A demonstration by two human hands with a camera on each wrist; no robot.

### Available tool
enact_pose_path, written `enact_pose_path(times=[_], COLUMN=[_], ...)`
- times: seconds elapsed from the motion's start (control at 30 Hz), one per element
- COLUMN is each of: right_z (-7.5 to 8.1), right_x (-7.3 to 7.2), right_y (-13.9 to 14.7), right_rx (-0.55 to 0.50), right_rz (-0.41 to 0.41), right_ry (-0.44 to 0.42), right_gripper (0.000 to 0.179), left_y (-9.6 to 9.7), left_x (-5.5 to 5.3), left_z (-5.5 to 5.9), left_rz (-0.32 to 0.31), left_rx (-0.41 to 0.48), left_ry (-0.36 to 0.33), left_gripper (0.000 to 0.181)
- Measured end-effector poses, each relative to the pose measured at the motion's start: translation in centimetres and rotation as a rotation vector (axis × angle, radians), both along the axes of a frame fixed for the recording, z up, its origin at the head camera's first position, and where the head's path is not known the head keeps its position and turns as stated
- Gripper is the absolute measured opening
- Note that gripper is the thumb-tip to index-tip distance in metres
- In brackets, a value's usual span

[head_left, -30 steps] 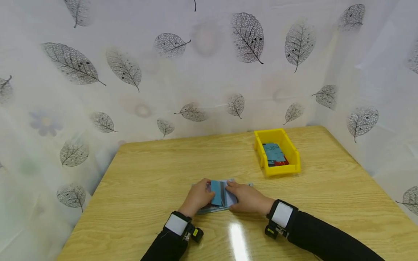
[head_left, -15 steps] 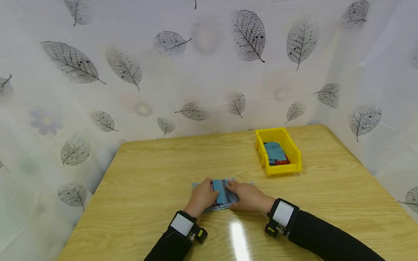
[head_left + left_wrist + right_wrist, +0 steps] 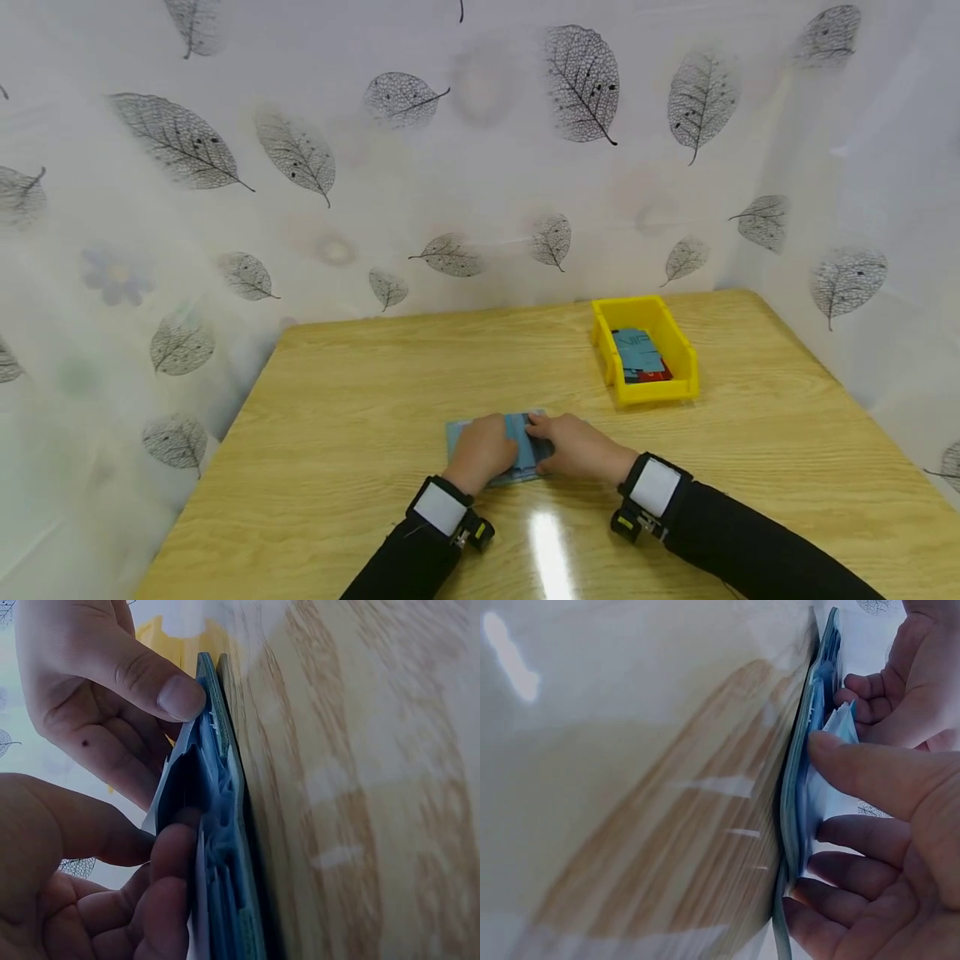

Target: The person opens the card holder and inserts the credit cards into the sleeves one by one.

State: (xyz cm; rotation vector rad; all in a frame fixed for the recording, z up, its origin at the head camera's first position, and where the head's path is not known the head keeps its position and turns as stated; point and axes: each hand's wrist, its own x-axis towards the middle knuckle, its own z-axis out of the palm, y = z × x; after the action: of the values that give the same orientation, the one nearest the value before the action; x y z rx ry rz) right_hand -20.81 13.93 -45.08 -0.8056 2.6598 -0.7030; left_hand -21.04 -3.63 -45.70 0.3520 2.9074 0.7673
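On the table, between both hands, lies an open pale blue card holder (image 3: 455, 433) with several thin leaves, their edges showing in the left wrist view. Part of a blue card (image 3: 517, 435) with a dark stripe shows over its middle. My left hand (image 3: 483, 454) pinches the card between thumb and curled fingers, covering its left part. My right hand (image 3: 579, 450) grips the right side of the holder; its thumb (image 3: 847, 761) presses on a leaf and its fingers curl behind. A pocket (image 3: 184, 784) gapes between the two hands. How deep the card sits in it is hidden.
A yellow bin (image 3: 684, 392) stands at the back right of the wooden table (image 3: 360, 375). Several blue cards (image 3: 637, 350) and a red one (image 3: 656, 373) lie inside it. Behind the table hangs a white leaf-patterned curtain (image 3: 480, 167).
My left hand has moved right over the holder together with the blue card, closer to my right hand. The right hand keeps its grip at nearly the same spot.
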Motion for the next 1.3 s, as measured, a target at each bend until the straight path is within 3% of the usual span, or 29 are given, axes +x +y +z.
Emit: enact_pose_path(times=[0.1, 0.23, 0.47, 0.57, 0.7, 0.8, 0.93, 1.07, 1.3], right_z=[0.1, 0.0, 0.3, 0.6, 0.7, 0.6, 0.7, 0.5, 0.1], right_x=[-0.1, -0.4, -0.9, -1.1, -1.4, -1.8, -2.1, -2.2, -2.7], right_y=[0.0, 0.0, 0.2, 0.1, 0.1, 0.4, 0.7, 0.5, 0.1], right_rx=[0.021, 0.053, 0.045, 0.051, 0.062, 0.060, 0.071, 0.116, 0.171], right_rz=[-0.012, -0.035, -0.100, -0.109, -0.124, -0.143, -0.162, -0.172, -0.165], right_ry=[0.001, -0.009, -0.093, -0.107, -0.111, -0.068, -0.010, -0.012, 0.072], right_gripper=[0.060, 0.060, 0.059, 0.059, 0.058, 0.047, 0.037, 0.049, 0.073], left_y=[0.3, 0.6, 0.7, 0.0, -1.8, -3.3, -4.6, -5.0, -4.9], left_x=[-0.2, -0.7, -1.3, -1.6, -1.7, -1.6, -1.3, -1.2, -1.6], left_z=[0.0, -0.2, -0.2, -0.2, -0.2, 0.1, 0.2, 0.1, -0.5], left_rz=[-0.009, -0.032, -0.033, -0.079, -0.133, -0.145, -0.198, -0.249, -0.239], left_rx=[0.001, -0.029, -0.120, -0.103, -0.060, -0.021, -0.056, -0.107, -0.096], left_ry=[-0.003, 0.026, 0.021, 0.029, 0.042, 0.074, 0.058, 0.007, 0.034], left_gripper=[0.028, 0.015, 0.014, 0.013, 0.032, 0.034, 0.046, 0.071, 0.076])
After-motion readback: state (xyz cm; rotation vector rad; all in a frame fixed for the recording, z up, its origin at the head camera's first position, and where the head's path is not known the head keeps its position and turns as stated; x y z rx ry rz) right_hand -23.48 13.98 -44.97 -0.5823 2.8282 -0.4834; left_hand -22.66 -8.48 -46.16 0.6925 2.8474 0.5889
